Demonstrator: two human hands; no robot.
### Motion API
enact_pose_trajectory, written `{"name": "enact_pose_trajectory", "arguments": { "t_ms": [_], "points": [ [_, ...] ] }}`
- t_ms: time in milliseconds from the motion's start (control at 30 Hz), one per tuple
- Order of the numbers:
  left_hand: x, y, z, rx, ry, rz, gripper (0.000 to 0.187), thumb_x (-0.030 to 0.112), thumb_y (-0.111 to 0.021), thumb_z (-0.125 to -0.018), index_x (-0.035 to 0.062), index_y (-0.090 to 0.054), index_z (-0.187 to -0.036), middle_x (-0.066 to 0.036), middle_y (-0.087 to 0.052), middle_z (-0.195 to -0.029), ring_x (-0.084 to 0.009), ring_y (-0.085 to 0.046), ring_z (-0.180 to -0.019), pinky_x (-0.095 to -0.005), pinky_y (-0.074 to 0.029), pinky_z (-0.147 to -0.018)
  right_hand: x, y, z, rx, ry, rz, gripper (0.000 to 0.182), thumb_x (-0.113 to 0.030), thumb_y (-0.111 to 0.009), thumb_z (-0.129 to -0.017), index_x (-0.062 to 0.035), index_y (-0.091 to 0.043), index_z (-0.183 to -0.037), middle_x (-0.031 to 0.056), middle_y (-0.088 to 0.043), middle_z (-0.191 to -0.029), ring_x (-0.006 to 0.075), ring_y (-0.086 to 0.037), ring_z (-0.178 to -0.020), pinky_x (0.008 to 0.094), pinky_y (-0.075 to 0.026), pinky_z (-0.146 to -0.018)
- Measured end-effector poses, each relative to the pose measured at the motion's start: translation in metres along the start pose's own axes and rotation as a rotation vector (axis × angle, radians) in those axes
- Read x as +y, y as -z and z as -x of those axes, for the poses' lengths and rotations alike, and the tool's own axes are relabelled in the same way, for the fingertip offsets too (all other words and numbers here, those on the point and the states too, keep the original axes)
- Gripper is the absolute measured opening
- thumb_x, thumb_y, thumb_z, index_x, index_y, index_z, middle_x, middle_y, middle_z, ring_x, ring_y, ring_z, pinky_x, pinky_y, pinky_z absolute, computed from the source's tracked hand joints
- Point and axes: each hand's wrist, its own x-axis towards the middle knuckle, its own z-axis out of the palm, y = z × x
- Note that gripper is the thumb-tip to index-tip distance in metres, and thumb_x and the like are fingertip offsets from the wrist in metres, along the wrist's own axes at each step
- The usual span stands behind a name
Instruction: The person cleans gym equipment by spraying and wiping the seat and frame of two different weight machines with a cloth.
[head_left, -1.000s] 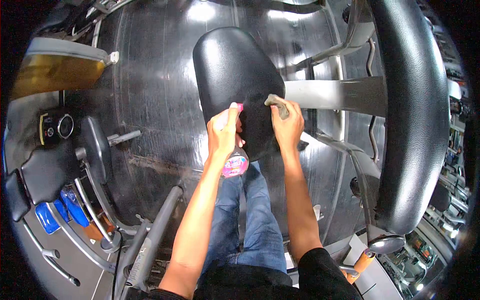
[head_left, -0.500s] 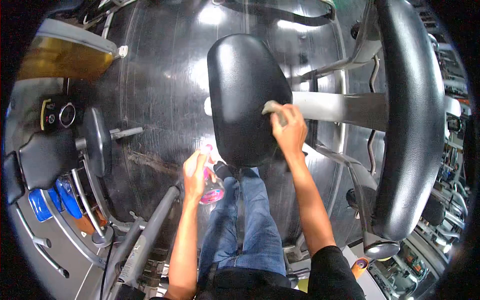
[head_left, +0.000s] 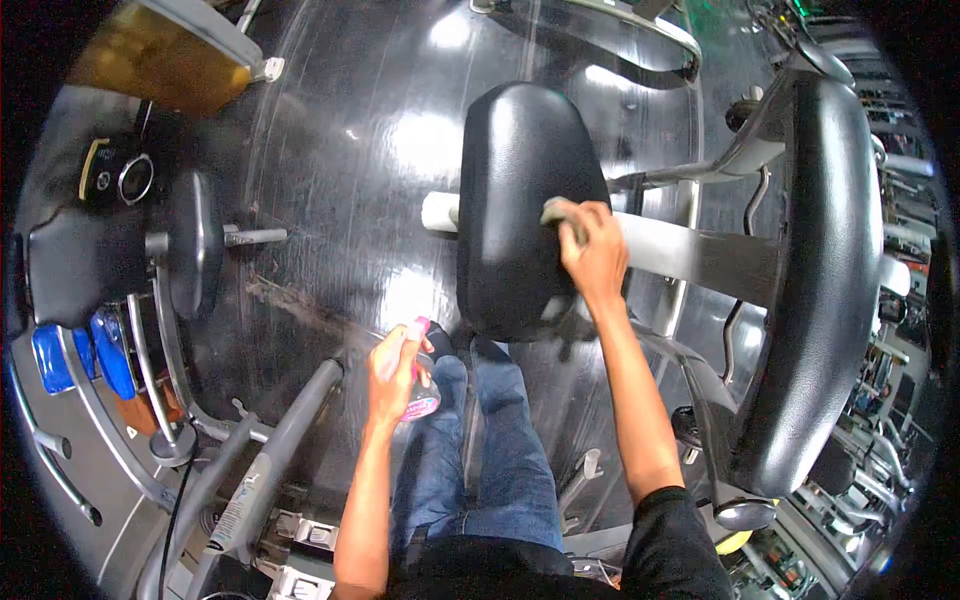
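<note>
My right hand (head_left: 595, 250) presses a bunched cloth (head_left: 558, 212) onto the right part of a black padded seat (head_left: 520, 180), with fingers closed round it. Only a small greyish bit of the cloth shows past my fingers. Left of the seat's near end, my left hand (head_left: 393, 375) grips a clear spray bottle (head_left: 422, 405) by its neck. The bottle has a pink nozzle and a pink label; my fingers cover part of it.
To the right stands a long black backrest pad (head_left: 825, 290), joined to the seat by a grey metal beam (head_left: 680, 245). A grey tube frame (head_left: 290, 430) rises at lower left. Another machine's pads (head_left: 90, 260) and blue objects (head_left: 65, 355) are farther left. Dark, shiny flooring (head_left: 350, 180) lies between.
The view has shifted, so the seat appears farther right. My right hand with the cloth has moved slightly on the seat. The spray bottle is still in my left hand, turned a little.
</note>
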Motion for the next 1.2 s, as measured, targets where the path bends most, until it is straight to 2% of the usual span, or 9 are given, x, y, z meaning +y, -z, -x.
{"name": "enact_pose_trajectory", "arguments": {
  "t_ms": [100, 333, 400, 600, 800, 1033, 1133, 1167, 1200],
  "points": [
    [0.002, 0.002, 0.003, 0.015, -0.004, -0.001, 0.033, 0.031, -0.054, -0.101, 0.0005, -0.063, -0.094, -0.005, -0.062, -0.083, -0.0083, -0.055, -0.053, -0.0242, -0.043, -0.05, -0.02, -0.009, -0.02, 0.075, -0.16, -0.073, 0.02, -0.02, -0.069, -0.082, -0.0178, -0.071, -0.103, 0.0067, -0.064, -0.104, 0.0324, -0.061, -0.09, 0.0435, -0.05, -0.08],
    [-0.005, 0.009, 0.004, 0.02, -0.015, 0.078, 0.03, 0.028, -0.053, -0.102, 0.0004, -0.062, -0.094, -0.005, -0.063, -0.083, -0.0077, -0.055, -0.053, -0.0237, -0.043, -0.05, -0.046, 0.003, 0.024, -0.257, 0.374, -0.113, 0.036, -0.018, -0.073, -0.077, -0.0227, -0.067, -0.111, 0.0019, -0.062, -0.104, 0.0258, -0.059, -0.089, 0.0389, -0.055, -0.071],
    [-0.004, 0.011, 0.006, 0.022, -0.005, 0.015, 0.03, 0.028, -0.054, -0.102, 0.0005, -0.062, -0.093, -0.005, -0.063, -0.083, -0.0075, -0.055, -0.053, -0.0237, -0.043, -0.05, -0.043, 0.014, -0.003, -0.378, 0.394, 0.01, 0.03, -0.019, -0.072, -0.077, -0.0224, -0.071, -0.107, 0.0009, -0.062, -0.103, 0.0239, -0.06, -0.09, 0.0377, -0.055, -0.07],
    [-0.011, 0.009, 0.021, 0.063, 0.012, 0.093, 0.03, 0.028, -0.054, -0.102, 0.0014, -0.061, -0.089, -0.004, -0.062, -0.082, -0.0071, -0.055, -0.053, -0.0237, -0.043, -0.05, -0.06, -0.008, -0.049, -0.164, 0.179, -0.015, 0.023, -0.022, -0.069, -0.08, -0.0208, -0.073, -0.102, 0.005, -0.063, -0.1, 0.0278, -0.061, -0.09, 0.041, -0.053, -0.079],
    [-0.031, 0.006, 0.047, 0.084, 0.036, 0.083, 0.029, 0.029, -0.055, -0.1, 0.0024, -0.061, -0.088, -0.002, -0.061, -0.077, -0.0073, -0.056, -0.052, -0.024, -0.044, -0.05, -0.085, -0.008, -0.009, -0.638, 0.701, 0.14, 0.021, -0.029, -0.076, -0.075, -0.0178, -0.07, -0.092, 0.002, -0.055, -0.103, 0.0264, -0.059, -0.098, 0.0393, -0.059, -0.065],
    [-0.034, 0.012, 0.057, 0.089, -0.027, -0.016, 0.03, 0.027, -0.05, -0.101, 0.0013, -0.06, -0.09, -0.005, -0.061, -0.079, -0.0101, -0.056, -0.05, -0.026, -0.044, -0.048, -0.107, -0.039, -0.101, -0.484, 0.538, 0.415, 0.02, -0.029, -0.067, -0.083, -0.0118, -0.074, -0.089, 0.0065, -0.058, -0.11, 0.0295, -0.059, -0.1, 0.0414, -0.058, -0.068],
    [-0.04, 0.022, 0.058, 0.1, -0.031, -0.055, 0.033, 0.029, -0.046, -0.103, 0.0008, -0.06, -0.093, -0.007, -0.062, -0.083, -0.011, -0.056, -0.051, -0.0264, -0.045, -0.051, -0.116, -0.055, -0.074, -0.565, 0.675, 0.647, 0.021, -0.026, -0.06, -0.088, -0.0098, -0.074, -0.089, 0.0084, -0.058, -0.112, 0.0306, -0.059, -0.101, 0.0399, -0.056, -0.065],
    [-0.043, 0.024, 0.058, 0.124, -0.038, -0.039, 0.033, 0.03, -0.047, -0.103, 0.0013, -0.06, -0.092, -0.007, -0.062, -0.082, -0.0112, -0.056, -0.051, -0.0264, -0.044, -0.051, -0.111, -0.057, -0.056, -0.528, 0.752, 0.529, 0.022, -0.022, -0.056, -0.088, -0.0092, -0.074, -0.086, 0.0087, -0.06, -0.107, 0.0308, -0.059, -0.101, 0.04, -0.054, -0.065],
    [-0.041, 0.025, 0.058, 0.127, -0.039, -0.033, 0.033, 0.03, -0.047, -0.103, 0.0013, -0.06, -0.092, -0.007, -0.062, -0.082, -0.0112, -0.056, -0.051, -0.0264, -0.044, -0.051, -0.099, -0.074, -0.033, -0.595, 0.644, 0.453, 0.019, -0.02, -0.058, -0.085, -0.0091, -0.074, -0.085, 0.0074, -0.062, -0.104, 0.0304, -0.06, -0.1, 0.041, -0.055, -0.069]
  ]
}}
